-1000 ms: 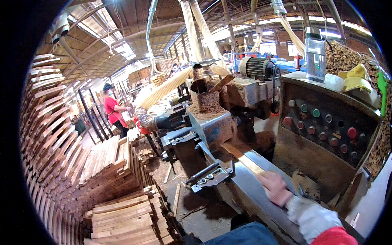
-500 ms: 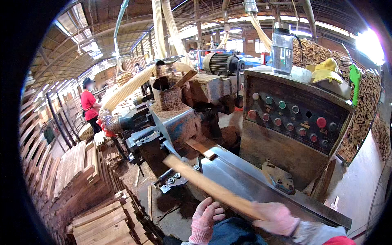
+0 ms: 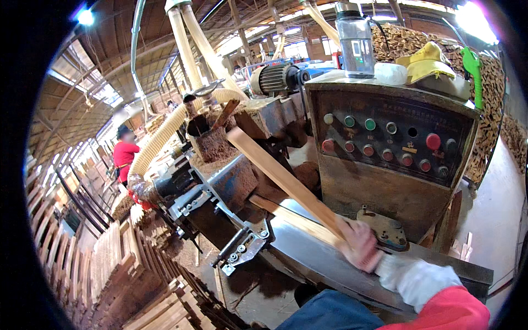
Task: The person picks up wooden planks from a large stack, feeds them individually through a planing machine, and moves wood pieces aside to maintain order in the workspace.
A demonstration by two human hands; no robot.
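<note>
My right hand (image 3: 360,242), in a pinkish work glove, is closed around the near end of a long wooden strip (image 3: 286,181). That strip slants up and away, its far end in front of the sawdust-covered machine head. A second, paler wooden strip (image 3: 302,219) lies along the metal machine bed (image 3: 297,242), its far end at the machine's infeed. Its near end reaches my right hand; whether the fingers also grip it I cannot tell. My left hand is out of the picture.
A control cabinet (image 3: 385,192) with several buttons stands to the right, carrying a clear bottle (image 3: 355,47) and a yellow cap (image 3: 426,65). Stacked wooden strips (image 3: 104,253) fill the left floor. Farther back, a person in red (image 3: 125,154) stands near the ribbed hose (image 3: 159,137).
The strip in my right hand has swung up, its far end rising. A paler strip now lies on the bed. My left hand has left the view, and the view has tilted.
</note>
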